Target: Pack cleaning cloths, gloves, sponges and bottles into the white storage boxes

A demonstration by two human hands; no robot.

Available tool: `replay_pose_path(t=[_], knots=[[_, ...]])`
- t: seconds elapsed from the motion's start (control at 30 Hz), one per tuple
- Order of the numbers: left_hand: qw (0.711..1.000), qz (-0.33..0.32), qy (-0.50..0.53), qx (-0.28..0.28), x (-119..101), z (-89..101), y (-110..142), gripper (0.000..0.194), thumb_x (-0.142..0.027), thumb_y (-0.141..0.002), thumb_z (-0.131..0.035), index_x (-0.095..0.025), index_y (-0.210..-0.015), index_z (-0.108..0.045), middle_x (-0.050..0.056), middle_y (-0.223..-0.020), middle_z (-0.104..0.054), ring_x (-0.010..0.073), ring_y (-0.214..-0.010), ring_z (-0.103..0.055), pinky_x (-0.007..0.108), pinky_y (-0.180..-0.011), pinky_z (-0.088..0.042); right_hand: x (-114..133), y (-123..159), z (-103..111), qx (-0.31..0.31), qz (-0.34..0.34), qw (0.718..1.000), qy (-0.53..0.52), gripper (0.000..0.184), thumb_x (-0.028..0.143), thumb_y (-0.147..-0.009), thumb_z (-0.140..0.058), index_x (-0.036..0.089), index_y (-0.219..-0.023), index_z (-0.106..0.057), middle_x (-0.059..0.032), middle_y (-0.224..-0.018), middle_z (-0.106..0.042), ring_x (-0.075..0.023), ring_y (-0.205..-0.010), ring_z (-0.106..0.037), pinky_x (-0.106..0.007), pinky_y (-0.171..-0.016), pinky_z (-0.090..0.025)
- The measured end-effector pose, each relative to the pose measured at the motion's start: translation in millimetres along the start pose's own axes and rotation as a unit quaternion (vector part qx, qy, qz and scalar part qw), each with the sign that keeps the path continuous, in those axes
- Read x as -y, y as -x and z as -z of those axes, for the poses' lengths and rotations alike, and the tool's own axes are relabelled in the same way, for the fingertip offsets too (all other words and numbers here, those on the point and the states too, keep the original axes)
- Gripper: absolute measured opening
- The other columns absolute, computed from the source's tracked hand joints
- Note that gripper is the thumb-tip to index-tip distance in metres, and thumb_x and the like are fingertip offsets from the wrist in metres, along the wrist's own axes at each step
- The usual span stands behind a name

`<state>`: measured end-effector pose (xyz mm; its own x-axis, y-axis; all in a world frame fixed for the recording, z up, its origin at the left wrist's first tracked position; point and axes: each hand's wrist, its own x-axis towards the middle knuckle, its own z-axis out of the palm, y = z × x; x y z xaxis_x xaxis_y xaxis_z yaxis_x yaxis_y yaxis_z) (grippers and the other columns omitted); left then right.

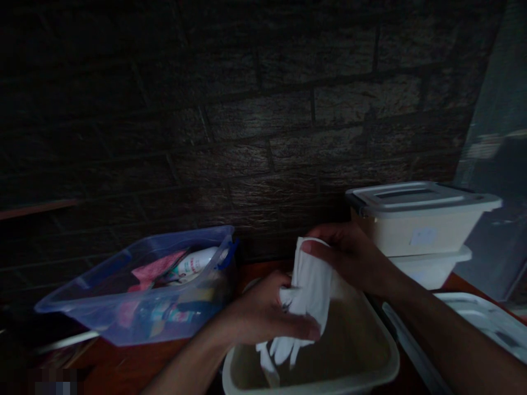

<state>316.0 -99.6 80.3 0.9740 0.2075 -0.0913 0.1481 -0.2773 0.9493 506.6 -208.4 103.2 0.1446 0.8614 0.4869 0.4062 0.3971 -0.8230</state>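
Note:
A white glove [315, 280] hangs between my two hands, its cuff upward and its fingers dangling down. My right hand [343, 252] pinches the cuff edge at the top. Lower down, my left hand [267, 310] grips the glove near its fingers, thumb across the front. Both hands are above an open cream-coloured bin [391, 359], and the glove's fingertips hang over its inside. Whether a second glove lies in the same bundle I cannot tell.
To the left stands a clear bluish plastic box [140, 310] holding a white bottle [197, 260] and a pink packet [158, 269]. Lidded storage boxes [424, 225] are stacked at the right, with a white lid [486, 318] in front. A dark brick-patterned wall [263, 120] rises behind.

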Motion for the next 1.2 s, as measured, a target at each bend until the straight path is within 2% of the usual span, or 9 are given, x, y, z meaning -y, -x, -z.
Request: replay_pose_path(t=[0.1, 0.2, 0.33, 0.43, 0.57, 0.73, 0.9, 1.07, 1.2], knots=[[0.994, -0.068, 0.07, -0.044, -1, 7.8, -8, 0.046, -0.029, -0.074, -0.086, -0.017, -0.115, -0.069, 0.003, -0.099, -0.071, 0.0148, -0.082, -0.063, 0.025, -0.074, -0.049, -1, -1, 4, -0.013, -0.002, 1.0, -0.01, 0.026, 0.043, -0.091, -0.071, 0.017, -0.093, -0.073, -0.003, -0.084, -0.072, -0.0152, -0.073, -0.062, -0.024, -0.065, -0.048], [0.972, -0.097, 0.139, -0.164, 2, 21.9, -15, 0.04, -0.03, -0.082, -0.077, -0.018, -0.119, -0.067, 0.003, -0.099, -0.07, 0.0082, -0.066, -0.054, 0.02, -0.058, -0.04, 0, 0, 13, -0.025, -0.01, 1.0, -0.012, 0.027, 0.044, -0.088, -0.076, 0.017, -0.091, -0.072, -0.0026, -0.082, -0.071, -0.0145, -0.071, -0.062, -0.023, -0.063, -0.046], [0.947, -0.107, 0.237, -0.189, 9, 31.1, -20, 0.028, -0.029, -0.085, -0.062, -0.016, -0.108, -0.071, 0.005, -0.099, -0.069, 0.0121, -0.068, -0.057, 0.024, -0.062, -0.045, 5, 3, 16, 0.07, -0.03, 0.997, -0.016, 0.031, 0.046, -0.089, -0.073, 0.016, -0.091, -0.076, -0.0042, -0.084, -0.072, -0.0164, -0.075, -0.063, -0.024, -0.066, -0.047], [0.955, -0.121, 0.147, -0.227, 8, 26.6, -18, 0.031, -0.033, -0.091, -0.058, -0.018, -0.112, -0.074, 0.008, -0.111, -0.071, 0.024, -0.105, -0.063, 0.033, -0.09, -0.049, 9, 7, 10, 0.136, -0.043, 0.989, -0.048, 0.027, 0.044, -0.089, -0.073, 0.017, -0.093, -0.077, -0.0033, -0.086, -0.073, -0.0163, -0.078, -0.063, -0.024, -0.069, -0.048], [0.954, -0.138, -0.055, -0.262, 4, 19.8, -13, 0.038, -0.041, -0.1, -0.053, -0.024, -0.131, -0.069, 0.006, -0.134, -0.066, 0.0251, -0.129, -0.054, 0.036, -0.112, -0.036, 12, 9, 7, 0.167, -0.059, 0.981, -0.073, 0.024, 0.04, -0.086, -0.076, 0.016, -0.089, -0.078, -0.0007, -0.079, -0.071, -0.0143, -0.071, -0.062, -0.023, -0.065, -0.046], [0.96, -0.152, -0.067, -0.227, 5, 18.3, -15, 0.042, -0.043, -0.1, -0.055, -0.022, -0.134, -0.067, 0.007, -0.127, -0.073, 0.0249, -0.109, -0.066, 0.035, -0.096, -0.049, 7, 8, 11, 0.182, -0.047, 0.979, -0.076, 0.022, 0.039, -0.085, -0.078, 0.017, -0.091, -0.079, -0.0025, -0.087, -0.073, -0.0165, -0.081, -0.066, -0.026, -0.073, -0.049], [0.945, -0.178, -0.043, -0.272, 1, 11.9, -19, 0.037, -0.041, -0.099, -0.059, -0.021, -0.127, -0.073, 0.007, -0.121, -0.076, 0.0257, -0.11, -0.068, 0.034, -0.095, -0.05, -9, 7, -6, 0.119, 0.002, 0.993, 0.002, 0.021, 0.042, -0.08, -0.083, 0.024, -0.091, -0.083, -0.0058, -0.118, -0.071, -0.0242, -0.111, -0.064, -0.032, -0.09, -0.05], [0.931, -0.203, -0.05, -0.3, -1, 10.0, -18, 0.036, -0.041, -0.098, -0.06, -0.023, -0.127, -0.073, 0.006, -0.122, -0.076, 0.0259, -0.113, -0.067, 0.034, -0.1, -0.048, -12, 3, -26, 0.125, 0.006, 0.991, 0.041, 0.021, 0.037, -0.092, -0.07, 0.02, -0.092, -0.082, -0.0045, -0.098, -0.076, -0.0199, -0.087, -0.068, -0.029, -0.075, -0.048], [0.928, -0.187, -0.074, -0.314, 5, 15.1, -16, 0.034, -0.046, -0.096, -0.062, -0.018, -0.092, -0.081, 0.003, -0.086, -0.078, 0.0207, -0.08, -0.067, 0.027, -0.073, -0.049, -10, 1, -18, 0.06, 0.039, 0.995, 0.077, 0.025, 0.038, -0.096, -0.066, 0.018, -0.088, -0.079, -0.0017, -0.084, -0.073, -0.0164, -0.078, -0.063, -0.026, -0.068, -0.043]])
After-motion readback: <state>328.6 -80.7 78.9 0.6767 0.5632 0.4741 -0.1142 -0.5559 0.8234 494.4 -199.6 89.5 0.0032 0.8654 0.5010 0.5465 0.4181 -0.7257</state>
